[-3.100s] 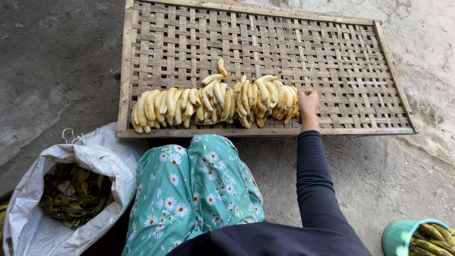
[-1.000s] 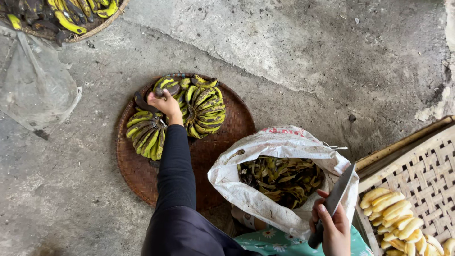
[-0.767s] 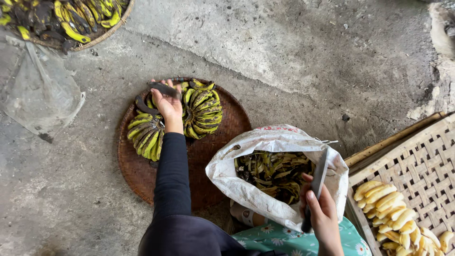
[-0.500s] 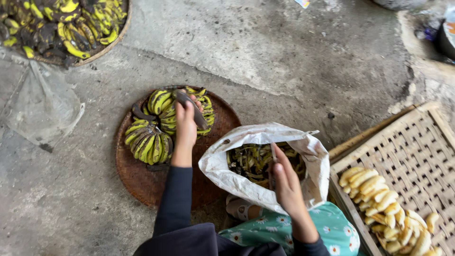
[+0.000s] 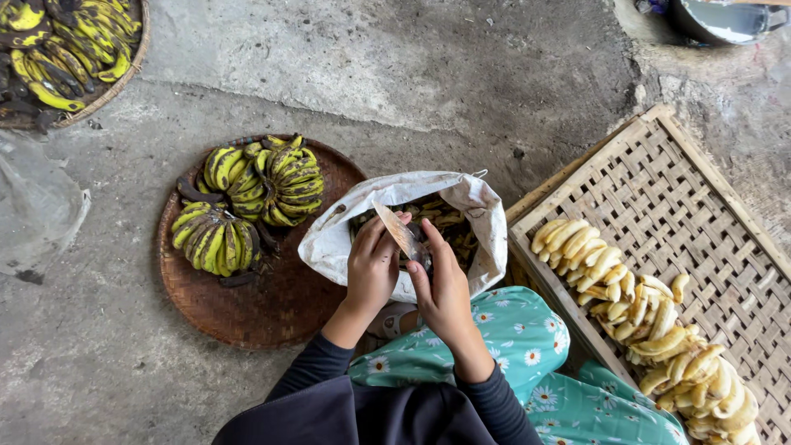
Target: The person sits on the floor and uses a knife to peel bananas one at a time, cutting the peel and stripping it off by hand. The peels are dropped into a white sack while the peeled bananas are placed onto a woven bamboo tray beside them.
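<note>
While both hands meet over the mouth of the white sack, we see the left hand curled, its fingers closed around something dark that we cannot identify, and the right hand gripping the knife, whose pale blade slants up and to the left between the two hands. The sack stands open on the concrete floor, just in front of the person's flower-printed knees, and holds dark banana peels.

To the left of the sack, touching its edge, lies a round woven tray; two bunches of green-yellow bananas sit toward its far left rim, the near half being bare. A second round basket, cut off by the top left corner of the view, carries blackened yellow bananas.

To the right of the sack rests a rectangular woven bamboo rack; peeled bananas lie in a row along its near edge, running down to the bottom right corner. A metal basin shows partly at the top right.
</note>
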